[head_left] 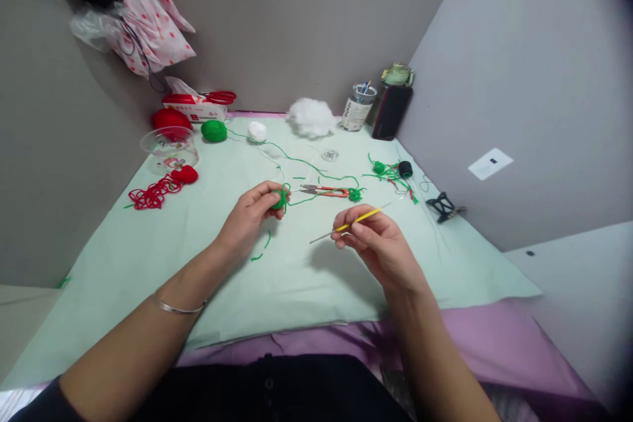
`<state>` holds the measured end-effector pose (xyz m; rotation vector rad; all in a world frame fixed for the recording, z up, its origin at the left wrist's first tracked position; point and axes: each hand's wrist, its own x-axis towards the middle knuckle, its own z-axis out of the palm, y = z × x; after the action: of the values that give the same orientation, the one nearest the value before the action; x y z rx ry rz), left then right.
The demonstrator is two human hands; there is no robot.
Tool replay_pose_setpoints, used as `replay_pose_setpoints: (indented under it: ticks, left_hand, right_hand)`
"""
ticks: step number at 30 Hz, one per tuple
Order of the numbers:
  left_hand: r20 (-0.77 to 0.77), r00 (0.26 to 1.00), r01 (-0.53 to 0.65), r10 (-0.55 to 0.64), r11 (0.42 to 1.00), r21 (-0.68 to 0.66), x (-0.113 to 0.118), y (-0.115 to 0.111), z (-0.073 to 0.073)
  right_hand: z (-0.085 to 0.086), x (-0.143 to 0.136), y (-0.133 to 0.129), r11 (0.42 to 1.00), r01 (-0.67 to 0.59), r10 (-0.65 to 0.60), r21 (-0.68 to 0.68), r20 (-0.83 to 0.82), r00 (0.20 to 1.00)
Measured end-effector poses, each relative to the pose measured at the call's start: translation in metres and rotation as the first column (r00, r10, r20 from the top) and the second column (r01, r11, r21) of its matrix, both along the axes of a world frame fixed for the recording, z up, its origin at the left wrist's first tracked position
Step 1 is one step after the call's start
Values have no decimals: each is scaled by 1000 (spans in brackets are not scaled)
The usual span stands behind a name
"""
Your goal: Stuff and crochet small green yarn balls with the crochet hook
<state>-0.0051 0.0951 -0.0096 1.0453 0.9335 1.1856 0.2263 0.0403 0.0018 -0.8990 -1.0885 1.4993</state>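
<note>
Between the thumb and fingers of my left hand (254,211) is a small piece of green crochet work (279,199), partly covered by the fingertips. Green and white strands trail away from it. My right hand (373,241) pinches a crochet hook (363,217) with a yellow grip, its metal end pointing left and apart from the green piece. Just beyond the hands lie thread snips (329,191) with orange handles, with a small green yarn piece (355,194) at their right end. Short green yarn snippets (268,239) lie near my left hand.
At the back are a green yarn ball (214,131), a white ball (257,132), white stuffing (311,117), a pen jar (358,109) and a phone (392,112). Red yarn (148,195) and a clear plastic bowl (171,153) stand left. Green scraps (390,178) and a black clip (444,206) lie right.
</note>
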Motion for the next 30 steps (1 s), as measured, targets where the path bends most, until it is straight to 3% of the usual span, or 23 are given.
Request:
replay_pose_setpoints:
  ticks: [5, 9, 12, 16, 20, 24, 27, 30]
  left_hand:
    - [-19, 998, 65, -64, 998, 24, 3, -8, 6]
    - [-60, 994, 99, -93, 990, 97, 2, -19, 23]
    - [-94, 983, 172, -159, 974, 147, 2, -32, 39]
    - [-112, 962, 269, -251, 944, 191, 4, -49, 49]
    - [-116, 978, 192, -174, 967, 169, 5, -60, 43]
    - [-83, 992, 107, -98, 989, 105, 4, -63, 32]
    - [-52, 993, 109, -107, 993, 43, 5, -63, 26]
    - [4, 993, 119, -119, 993, -4, 9, -63, 22]
  right_hand:
    - [-4, -7, -3, 999, -3, -1, -42, -90, 996]
    - [-8, -12, -5, 999, 45, -40, 27, -159, 986]
    - [-10, -23, -10, 973, 146, -152, 177, 20, 988]
    - [-12, -40, -16, 866, 229, -386, 445, 302, 872]
    - [-13, -49, -19, 872, 309, -419, 380, 253, 872]
    - [-8, -46, -22, 829, 463, -501, 314, 48, 864]
    - [-3, -44, -26, 832, 460, -466, 309, -58, 883]
    - [1, -43, -29, 855, 418, -426, 307, -42, 904]
